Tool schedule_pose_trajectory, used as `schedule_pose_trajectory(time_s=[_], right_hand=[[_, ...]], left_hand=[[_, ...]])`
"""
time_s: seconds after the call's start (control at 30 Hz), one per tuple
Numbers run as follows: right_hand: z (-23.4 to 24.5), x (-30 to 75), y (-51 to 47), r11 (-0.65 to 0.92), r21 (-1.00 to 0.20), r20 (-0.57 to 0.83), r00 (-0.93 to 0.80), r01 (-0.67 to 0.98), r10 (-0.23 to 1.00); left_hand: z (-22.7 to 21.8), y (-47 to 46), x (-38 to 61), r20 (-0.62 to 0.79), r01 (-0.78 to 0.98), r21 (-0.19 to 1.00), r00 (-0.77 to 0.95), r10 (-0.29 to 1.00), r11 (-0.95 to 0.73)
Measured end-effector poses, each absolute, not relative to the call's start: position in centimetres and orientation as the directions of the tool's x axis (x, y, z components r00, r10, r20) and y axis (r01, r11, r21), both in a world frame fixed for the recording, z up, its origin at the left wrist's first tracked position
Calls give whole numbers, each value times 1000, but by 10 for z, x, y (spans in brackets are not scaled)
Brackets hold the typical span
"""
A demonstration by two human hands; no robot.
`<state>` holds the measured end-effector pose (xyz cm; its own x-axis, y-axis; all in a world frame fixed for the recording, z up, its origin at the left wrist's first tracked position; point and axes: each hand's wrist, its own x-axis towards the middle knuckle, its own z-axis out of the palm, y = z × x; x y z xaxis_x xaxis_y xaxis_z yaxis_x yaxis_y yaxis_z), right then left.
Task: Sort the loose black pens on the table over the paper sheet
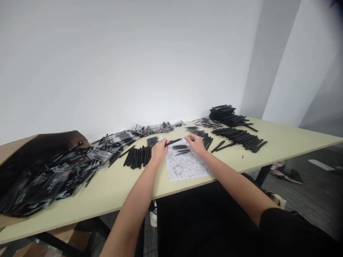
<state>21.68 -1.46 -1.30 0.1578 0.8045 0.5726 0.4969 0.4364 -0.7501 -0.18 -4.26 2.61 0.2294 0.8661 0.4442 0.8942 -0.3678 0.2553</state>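
My left hand (159, 150) is closed round a black pen (173, 142) and holds it slanted above a scribbled white sheet of paper (186, 166). My right hand (196, 143) hovers at the sheet's far edge with its fingers curled; what is in them is too small to make out. A few short black pen parts (181, 149) lie on the paper between the hands. Just left of my left hand lies a row of black pens (138, 157).
The pale table (112, 189) carries more black pens in rows (239, 137) and a stack (226, 115) at the right. Clear pen packets (125, 137) are heaped along the wall. An open cardboard box (32, 167) of packets lies at the left. Table edge is near me.
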Motion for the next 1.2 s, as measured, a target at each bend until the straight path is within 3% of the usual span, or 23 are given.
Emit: schedule_pose_trajectory(time_s=[0.27, 0.5, 0.8, 1.2], right_hand=[[-17, 218, -7, 476, -775, 588, 200, 416, 784], [-13, 230, -3, 367, -868, 489, 453, 333, 745], [-17, 232, -4, 415, -782, 588, 331, 465, 738], [-19, 234, -5, 377, -756, 569, 253, 535, 783]], left_hand=[[25, -41, -2, 448, 895, 245, 237, 862, -373], [22, -36, -11, 470, 922, 257, 141, 871, -288], [22, -37, -9, 438, 928, 218, 183, 880, -301], [21, -35, -9, 399, 944, 179, 189, 897, -279]])
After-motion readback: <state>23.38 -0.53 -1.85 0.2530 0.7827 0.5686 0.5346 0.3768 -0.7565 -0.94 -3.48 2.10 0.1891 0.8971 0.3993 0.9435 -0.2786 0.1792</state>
